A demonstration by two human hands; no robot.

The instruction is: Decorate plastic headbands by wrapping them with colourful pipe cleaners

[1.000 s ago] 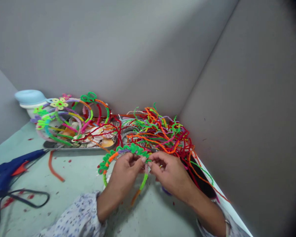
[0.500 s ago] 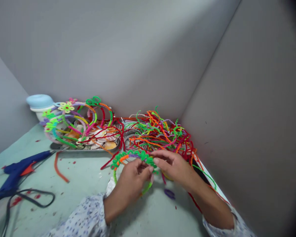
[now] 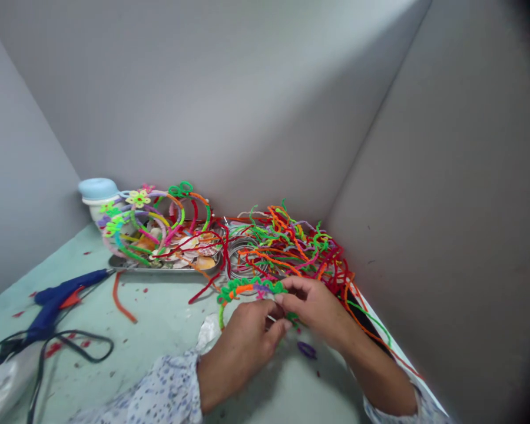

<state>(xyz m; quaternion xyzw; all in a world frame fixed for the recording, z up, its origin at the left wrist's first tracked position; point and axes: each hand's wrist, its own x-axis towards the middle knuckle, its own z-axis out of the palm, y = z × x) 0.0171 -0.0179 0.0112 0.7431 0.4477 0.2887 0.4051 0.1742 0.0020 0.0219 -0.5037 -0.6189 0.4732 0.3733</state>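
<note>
A headband (image 3: 244,288) wrapped in orange, purple and lime pipe cleaner is held just above the table, with a wavy green pipe cleaner (image 3: 234,285) running along its outer edge. My left hand (image 3: 247,335) closes on the headband's near side, thumb and fingers pinched together. At its right end, the thumb and index finger of my right hand (image 3: 315,306) pinch the green pipe cleaner against the band. My fingers hide that part of the headband. Just below my right hand lies a small purple pipe-cleaner coil (image 3: 307,351).
Finished headbands (image 3: 138,199) with flowers stand on a metal tray (image 3: 159,269) of shells, beside a blue-lidded container (image 3: 99,191). Loose pipe cleaners (image 3: 300,241) are heaped at the back right. A blue glue gun (image 3: 48,309) with its cord lies left, near an orange strip (image 3: 120,300).
The view has swung slightly left. The headband has turned in my hands, and my left hand has moved nearer its right end, close to my right fingers.
</note>
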